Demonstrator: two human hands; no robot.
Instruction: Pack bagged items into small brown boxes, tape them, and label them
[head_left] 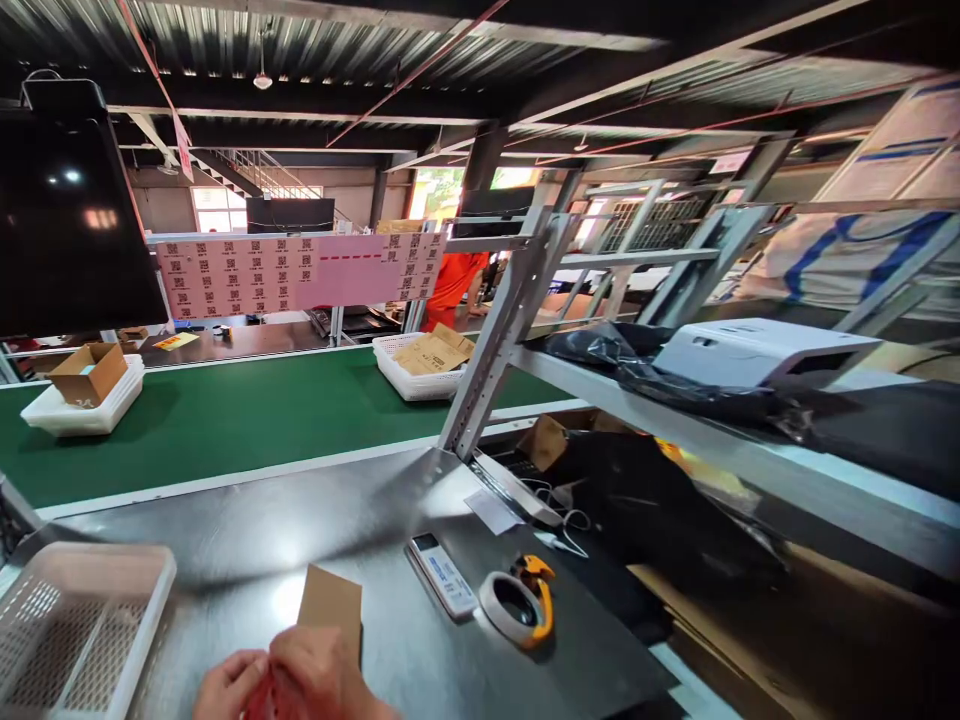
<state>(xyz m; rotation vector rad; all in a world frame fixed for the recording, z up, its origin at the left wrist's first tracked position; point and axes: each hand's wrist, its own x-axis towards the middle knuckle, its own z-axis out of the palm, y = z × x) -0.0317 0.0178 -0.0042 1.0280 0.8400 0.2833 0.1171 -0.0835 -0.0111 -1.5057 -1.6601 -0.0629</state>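
At the bottom edge, my left hand [232, 686] and my right hand [321, 672] are close together, fingers pinched on a small red item [274, 697], mostly hidden by them. Just behind my right hand a brown cardboard piece [331, 604] lies on the metal table [247, 530]. Further right are a white handheld device [442, 576] with a dark screen and a tape roll [512, 608] with a yellow-orange cutter [545, 600] against it. An empty white perforated basket [159, 600] sits at the lower left.
Beyond the table runs a green conveyor [262, 415] bearing a basket [124, 405] with an open box and another basket [420, 385] with cardboard. A metal shelf [675, 430] with a white printer-like device [757, 350] rises at right. A person in orange [454, 290] is behind.
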